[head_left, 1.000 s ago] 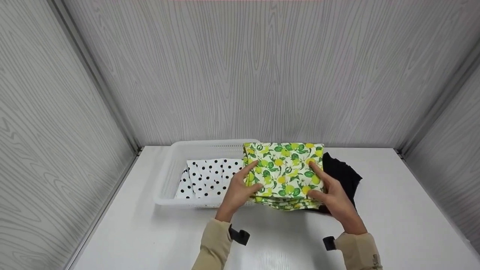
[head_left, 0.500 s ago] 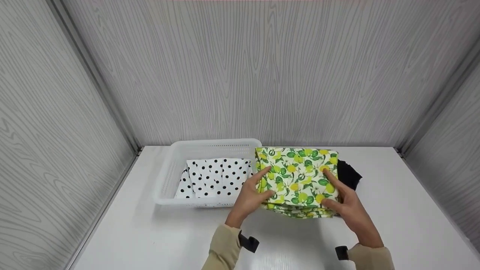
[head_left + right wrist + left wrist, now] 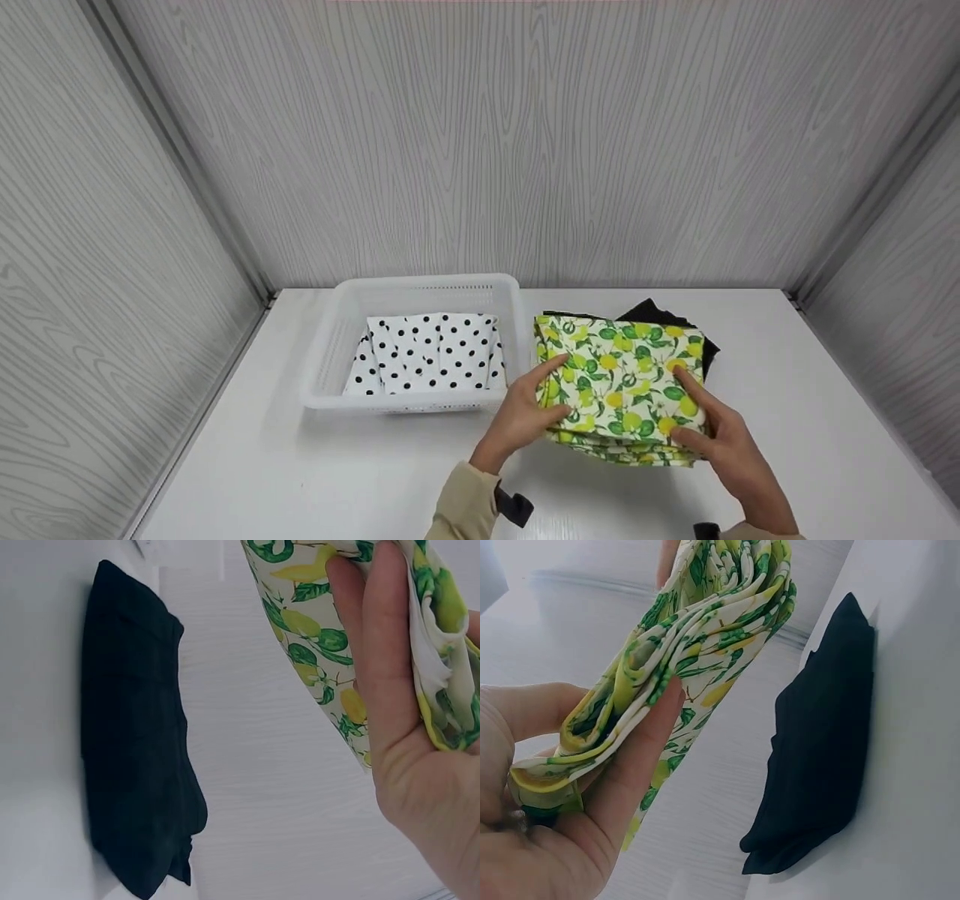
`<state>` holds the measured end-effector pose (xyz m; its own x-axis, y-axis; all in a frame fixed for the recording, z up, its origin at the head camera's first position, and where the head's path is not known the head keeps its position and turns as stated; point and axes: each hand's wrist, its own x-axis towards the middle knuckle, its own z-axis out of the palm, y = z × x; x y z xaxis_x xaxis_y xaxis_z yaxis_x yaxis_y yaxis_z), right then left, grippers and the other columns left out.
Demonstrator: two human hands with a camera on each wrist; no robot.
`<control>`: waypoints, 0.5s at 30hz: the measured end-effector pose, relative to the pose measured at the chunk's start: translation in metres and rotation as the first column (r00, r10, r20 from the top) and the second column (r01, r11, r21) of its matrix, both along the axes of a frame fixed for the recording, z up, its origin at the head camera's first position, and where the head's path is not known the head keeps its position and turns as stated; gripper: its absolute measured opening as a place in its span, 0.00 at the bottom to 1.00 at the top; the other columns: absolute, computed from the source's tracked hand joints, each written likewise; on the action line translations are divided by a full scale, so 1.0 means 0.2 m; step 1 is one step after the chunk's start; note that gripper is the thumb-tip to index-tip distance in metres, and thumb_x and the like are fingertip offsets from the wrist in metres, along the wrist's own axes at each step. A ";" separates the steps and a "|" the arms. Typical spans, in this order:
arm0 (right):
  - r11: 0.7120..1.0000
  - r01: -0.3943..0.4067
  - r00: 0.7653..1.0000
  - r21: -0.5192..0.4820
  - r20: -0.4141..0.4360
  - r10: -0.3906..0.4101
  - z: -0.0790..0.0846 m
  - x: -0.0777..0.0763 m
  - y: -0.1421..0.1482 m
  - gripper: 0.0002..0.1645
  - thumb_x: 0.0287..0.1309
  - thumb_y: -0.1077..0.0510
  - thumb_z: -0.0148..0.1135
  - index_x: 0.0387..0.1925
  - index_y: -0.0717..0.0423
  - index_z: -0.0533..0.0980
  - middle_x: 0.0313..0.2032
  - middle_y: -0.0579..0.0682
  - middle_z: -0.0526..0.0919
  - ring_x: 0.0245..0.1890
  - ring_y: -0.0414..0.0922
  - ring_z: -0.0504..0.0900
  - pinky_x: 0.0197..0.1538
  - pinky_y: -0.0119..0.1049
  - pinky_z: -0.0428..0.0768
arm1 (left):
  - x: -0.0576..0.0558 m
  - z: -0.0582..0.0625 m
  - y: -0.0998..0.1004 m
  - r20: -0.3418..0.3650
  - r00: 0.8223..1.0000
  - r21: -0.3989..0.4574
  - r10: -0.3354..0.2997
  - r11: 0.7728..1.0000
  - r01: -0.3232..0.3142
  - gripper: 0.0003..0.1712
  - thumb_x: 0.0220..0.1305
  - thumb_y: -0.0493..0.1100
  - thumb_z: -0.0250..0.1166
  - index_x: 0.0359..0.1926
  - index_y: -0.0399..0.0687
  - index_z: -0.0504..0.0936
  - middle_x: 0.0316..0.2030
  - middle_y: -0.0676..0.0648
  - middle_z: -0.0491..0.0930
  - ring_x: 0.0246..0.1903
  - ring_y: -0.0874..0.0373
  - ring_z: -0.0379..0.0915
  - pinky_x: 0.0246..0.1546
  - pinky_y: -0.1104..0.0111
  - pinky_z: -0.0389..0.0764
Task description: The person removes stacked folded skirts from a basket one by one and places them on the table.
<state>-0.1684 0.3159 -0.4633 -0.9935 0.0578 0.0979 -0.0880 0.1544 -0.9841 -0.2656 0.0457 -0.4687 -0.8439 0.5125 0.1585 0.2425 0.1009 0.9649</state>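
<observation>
A folded cloth with a lemon print (image 3: 622, 382) is held up level between both hands, its layers stacked in a thick bundle. My left hand (image 3: 521, 416) grips its left edge, thumb and index finger on top and other fingers beneath, as the left wrist view shows. On the opposite edge, my right hand (image 3: 724, 439) pinches it the same way; its fingers spread under the cloth (image 3: 390, 660) in the right wrist view. Below lies a folded black cloth (image 3: 817, 742) on the table, apart from the lemon cloth and mostly hidden by it in the head view.
To the left stands a white plastic basket (image 3: 319, 375) with perforated walls. Inside it lies a folded white cloth with black dots (image 3: 431, 352). Grey wood-grain panels (image 3: 480, 150) enclose the white table (image 3: 360, 480) at the back and both sides.
Both hands have carried the lemon-print cloth to the right and nearer the body, away from the basket and over the black cloth. The basket and dotted cloth stay where they were.
</observation>
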 end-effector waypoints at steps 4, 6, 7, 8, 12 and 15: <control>1.000 -0.002 1.000 -0.013 0.031 0.003 -0.04 0.04 0.03 0.49 0.62 0.73 0.63 0.79 0.58 0.52 0.66 0.25 0.66 0.53 0.38 0.81 0.49 0.30 0.81 | 0.03 -0.04 0.02 0.014 0.999 0.011 -0.036 0.999 0.036 0.42 0.59 0.29 0.65 0.75 0.47 0.68 0.73 0.45 0.65 0.43 0.56 0.72 0.27 0.72 0.72; 1.000 0.001 0.998 -0.012 0.058 0.000 -0.05 0.05 0.04 0.49 0.61 0.73 0.63 0.79 0.58 0.52 0.71 0.32 0.63 0.53 0.38 0.81 0.48 0.30 0.81 | 0.04 -0.06 0.03 0.020 0.999 0.007 -0.043 0.999 0.043 0.42 0.58 0.29 0.65 0.74 0.47 0.68 0.72 0.45 0.66 0.49 0.58 0.70 0.31 0.72 0.73; 1.000 0.001 0.997 -0.005 0.073 0.000 -0.06 0.06 0.05 0.49 0.62 0.73 0.63 0.79 0.58 0.52 0.73 0.38 0.60 0.53 0.37 0.81 0.48 0.31 0.81 | 0.04 -0.07 0.04 0.025 0.999 0.007 -0.047 0.999 0.047 0.42 0.57 0.29 0.65 0.74 0.47 0.68 0.72 0.45 0.66 0.49 0.57 0.70 0.33 0.72 0.73; 1.000 -0.001 0.996 0.003 0.091 0.001 -0.06 0.06 0.05 0.49 0.62 0.72 0.63 0.79 0.58 0.51 0.75 0.43 0.58 0.54 0.36 0.80 0.49 0.30 0.81 | 0.05 -0.08 0.04 0.033 0.998 0.010 -0.054 0.999 0.054 0.42 0.57 0.28 0.65 0.74 0.47 0.68 0.72 0.45 0.66 0.49 0.56 0.71 0.34 0.71 0.73; 1.000 -0.024 0.984 0.013 0.177 0.021 -0.07 0.09 0.09 0.50 0.65 0.67 0.64 0.80 0.56 0.48 0.78 0.58 0.48 0.53 0.36 0.80 0.50 0.31 0.81 | 0.06 -0.11 0.05 0.063 0.994 0.017 -0.084 0.996 0.083 0.42 0.58 0.29 0.65 0.74 0.47 0.68 0.72 0.46 0.66 0.60 0.54 0.65 0.39 0.70 0.74; 0.998 -0.055 0.971 0.006 0.233 0.052 -0.08 0.11 0.13 0.49 0.68 0.63 0.63 0.80 0.55 0.45 0.77 0.61 0.46 0.51 0.39 0.82 0.49 0.34 0.82 | 0.08 -0.13 0.06 0.088 0.991 0.014 -0.103 0.995 0.102 0.42 0.58 0.29 0.66 0.74 0.47 0.68 0.73 0.46 0.65 0.62 0.53 0.64 0.42 0.70 0.74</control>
